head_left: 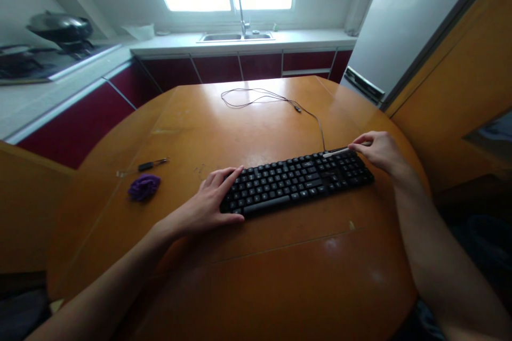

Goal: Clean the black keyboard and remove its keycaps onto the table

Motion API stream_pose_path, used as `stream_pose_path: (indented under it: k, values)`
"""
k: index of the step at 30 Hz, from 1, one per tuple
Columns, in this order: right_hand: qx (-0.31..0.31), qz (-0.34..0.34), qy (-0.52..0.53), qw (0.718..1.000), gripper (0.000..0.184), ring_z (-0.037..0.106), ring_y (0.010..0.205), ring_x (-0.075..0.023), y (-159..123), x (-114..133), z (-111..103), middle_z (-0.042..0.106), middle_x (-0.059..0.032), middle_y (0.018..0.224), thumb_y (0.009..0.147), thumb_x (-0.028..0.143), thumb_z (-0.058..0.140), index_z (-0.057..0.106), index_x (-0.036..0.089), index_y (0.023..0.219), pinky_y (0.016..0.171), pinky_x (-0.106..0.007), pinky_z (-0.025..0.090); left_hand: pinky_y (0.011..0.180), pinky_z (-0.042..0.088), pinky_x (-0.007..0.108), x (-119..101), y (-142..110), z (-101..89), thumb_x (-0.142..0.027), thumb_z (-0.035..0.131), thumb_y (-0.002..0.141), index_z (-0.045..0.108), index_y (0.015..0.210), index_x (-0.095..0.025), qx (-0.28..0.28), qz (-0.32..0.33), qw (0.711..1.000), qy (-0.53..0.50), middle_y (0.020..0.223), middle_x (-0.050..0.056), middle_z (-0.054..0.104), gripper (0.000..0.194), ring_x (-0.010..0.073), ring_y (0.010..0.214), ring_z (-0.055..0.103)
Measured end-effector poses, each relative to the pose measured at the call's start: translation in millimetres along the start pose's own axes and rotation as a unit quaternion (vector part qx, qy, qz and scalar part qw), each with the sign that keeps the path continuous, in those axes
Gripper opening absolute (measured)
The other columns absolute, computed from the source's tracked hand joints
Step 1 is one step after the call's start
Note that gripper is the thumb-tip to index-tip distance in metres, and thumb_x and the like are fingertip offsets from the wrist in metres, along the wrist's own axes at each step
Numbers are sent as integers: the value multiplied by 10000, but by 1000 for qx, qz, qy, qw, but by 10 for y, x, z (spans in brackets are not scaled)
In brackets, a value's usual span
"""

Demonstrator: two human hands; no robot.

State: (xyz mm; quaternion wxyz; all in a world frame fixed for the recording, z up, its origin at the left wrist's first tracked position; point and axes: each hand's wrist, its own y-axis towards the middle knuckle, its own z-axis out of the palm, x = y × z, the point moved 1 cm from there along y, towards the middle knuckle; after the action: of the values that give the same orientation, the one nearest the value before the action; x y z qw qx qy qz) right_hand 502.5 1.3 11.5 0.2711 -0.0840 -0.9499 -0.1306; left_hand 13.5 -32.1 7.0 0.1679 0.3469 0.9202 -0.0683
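Observation:
A black keyboard [288, 184] lies at a slant on the wooden table. My left hand [210, 200] clasps its left end, the thumb along the front edge and the fingers at the back corner. Over the right part, my right hand [378, 150] pinches a slim, pale, brush-like stick [338, 152]. The stick's tip rests at or just above the back row of keys; contact is hard to tell. From the back edge runs the keyboard's cable [320, 125], ending in loose loops and a plug [297, 108].
On the left of the table [264, 282] lie a crumpled purple cloth [144, 187] and a small black-handled tool [152, 164]. Beyond the table stand a counter with a sink [222, 37], a stove with a wok [60, 26], and a fridge [394, 21] at right.

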Motion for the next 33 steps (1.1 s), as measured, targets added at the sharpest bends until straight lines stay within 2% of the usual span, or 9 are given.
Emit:
stream_pose_path:
  k: [9, 23, 28, 33]
  values:
    - [95, -26, 59, 993, 250, 719, 805, -243, -75, 208, 77, 780, -67, 823, 786, 431, 701, 778, 196, 819, 700, -316, 534, 1183, 320, 633, 29, -2, 13, -636, 710, 831, -5, 1639, -388, -10, 9, 1000, -9, 1597, 117, 302, 1107, 415, 1456, 286]
    - [85, -37, 55, 994, 225, 732, 822, -246, -115, 289, 60, 787, -71, 844, 784, 413, 722, 781, 198, 815, 718, -312, 549, 1190, 309, 628, 11, -1, 8, -637, 706, 835, 0, 1639, -383, -4, 4, 1000, -7, 1604, 120, 279, 1100, 412, 1457, 283]
    - [107, -28, 53, 992, 223, 720, 780, -244, -127, 288, 9, 781, -56, 793, 778, 426, 706, 771, 213, 776, 653, -305, 525, 1176, 317, 650, -13, 7, -12, -630, 715, 830, -13, 1638, -387, -2, 3, 1000, -9, 1594, 131, 295, 1114, 429, 1452, 286]
    - [146, -34, 12, 989, 283, 670, 656, -203, -205, 361, -88, 742, -30, 691, 790, 491, 686, 756, 225, 720, 546, -285, 460, 1173, 317, 656, -5, 5, -4, -613, 720, 829, -15, 1639, -390, -5, 4, 1000, -11, 1599, 125, 296, 1116, 432, 1451, 286]
